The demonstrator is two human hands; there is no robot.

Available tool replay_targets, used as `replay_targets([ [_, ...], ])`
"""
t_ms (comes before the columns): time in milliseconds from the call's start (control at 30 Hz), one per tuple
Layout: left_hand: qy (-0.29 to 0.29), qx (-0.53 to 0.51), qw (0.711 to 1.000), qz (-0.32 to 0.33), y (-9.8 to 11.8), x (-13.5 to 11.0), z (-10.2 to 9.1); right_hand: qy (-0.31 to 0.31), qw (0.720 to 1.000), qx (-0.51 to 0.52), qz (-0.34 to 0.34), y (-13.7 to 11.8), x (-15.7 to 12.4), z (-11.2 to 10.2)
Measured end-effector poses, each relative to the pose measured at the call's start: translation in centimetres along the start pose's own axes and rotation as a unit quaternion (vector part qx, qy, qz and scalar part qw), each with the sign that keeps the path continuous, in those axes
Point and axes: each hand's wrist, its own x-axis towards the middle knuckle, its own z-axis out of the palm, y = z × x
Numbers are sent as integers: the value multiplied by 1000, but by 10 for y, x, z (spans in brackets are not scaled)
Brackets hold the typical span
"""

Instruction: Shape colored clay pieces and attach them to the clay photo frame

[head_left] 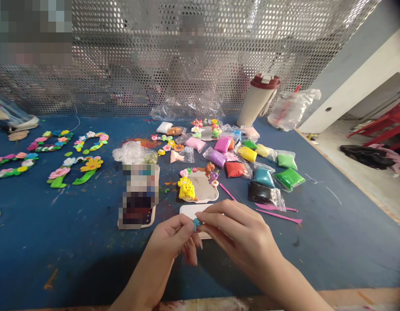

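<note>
- Head view: the blue counter (pixel 99 259) carries everything; at its left, flower-trimmed rings (pixel 62 139) look already built up with petals and leaves.
- The left hand (pixel 174 237) and right hand (pixel 243 226) meet over the near middle of the counter. On each, the thumb and nearest fingers close in a pinch around one small blue piece; the left hand's lower fingers curl beneath.
- The clay bags (pixel 247 154), a group of many colours, spread across the counter at right of centre; they look well filled, so plenty of material seems left.
- The phone (pixel 150 218) lies face up near the left hand, its screen largely blurred.
- The white board (pixel 188 210) lies below the pinch, partly covered by the right hand.
- The white-edged plaque (pixel 203 200), just beyond that board, appears part-finished: small figures stand along its left, top and right, while its lower right edge shows plain white.
- The yellow figure (pixel 187 190) on its left side looks complete.
- The pink tools (pixel 279 216) lie on the counter, apart from both hands.
- The blue piece (pixel 196 224) is between the fingers, attached to nothing else visible; I judge its shaping to be unfinished, though its exact form is hard to make out.
</note>
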Motion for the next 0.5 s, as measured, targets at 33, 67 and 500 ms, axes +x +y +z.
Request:
replay_targets([
  [33, 1, 0, 1000, -1, 0, 0, 0, -2, 1000, -4, -1, 1, 1, -1],
  [67, 5, 0, 1000, -1, 0, -1, 0, -5, 1000, -10, -2, 2, 2, -3],
  [500, 10, -55, 998, -32, 8, -5, -4, -76, 992, -62, 78, 101, 80, 16],
])
